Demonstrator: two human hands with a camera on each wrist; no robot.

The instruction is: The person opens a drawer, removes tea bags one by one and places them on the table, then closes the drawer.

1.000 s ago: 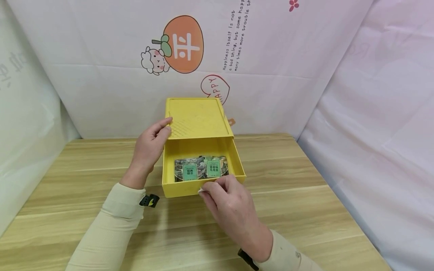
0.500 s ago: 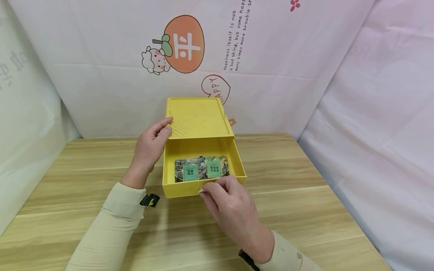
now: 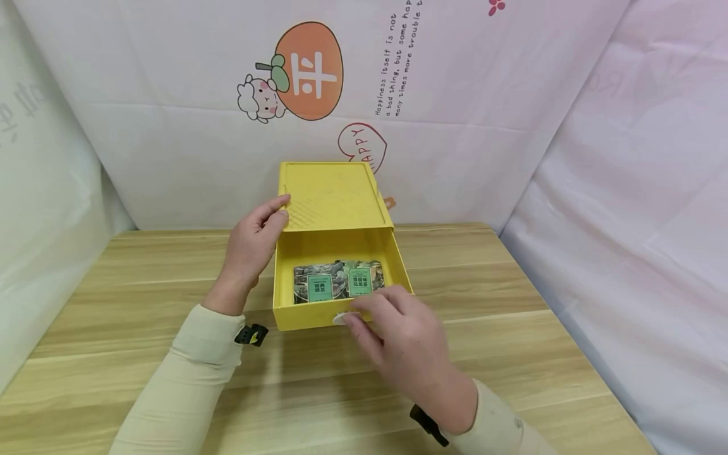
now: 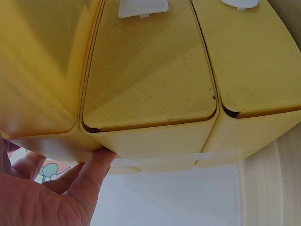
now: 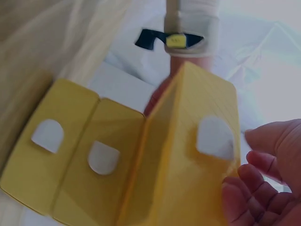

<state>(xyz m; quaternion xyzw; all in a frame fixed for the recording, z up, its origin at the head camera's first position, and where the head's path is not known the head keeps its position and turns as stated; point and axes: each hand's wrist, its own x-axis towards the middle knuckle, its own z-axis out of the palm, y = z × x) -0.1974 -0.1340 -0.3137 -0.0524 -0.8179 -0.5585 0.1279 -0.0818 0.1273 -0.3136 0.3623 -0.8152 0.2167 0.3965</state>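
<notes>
Since the earlier head frames the right hand (image 3: pixel 406 338) has slid a little down and to the right along the drawer front, and its fingertips now lie over the white tab (image 3: pixel 340 319) instead of pinching it from above; the left hand (image 3: pixel 253 243) and the yellow box (image 3: pixel 332 196) stand as they did

At centre frame the yellow box sits on the wooden table (image 3: pixel 114 316) against the printed backdrop (image 3: pixel 307 76), its drawer (image 3: pixel 296 316) pulled out toward the bottom of the frame. Two green-labelled packets (image 3: pixel 338 282) lie side by side on the drawer floor, just behind its front wall

Left of centre, the left hand comes up from a cream sleeve (image 3: pixel 188 373), thumb and forefinger curled on the left front corner of the box top; the left wrist view shows the thumb (image 4: pixel 91 176) pressed under a yellow edge. Right of centre, the right hand reaches in from the lower right, fingers loosely bent and touching the drawer's front rim at the tab; whether they pinch it cannot be told
</notes>
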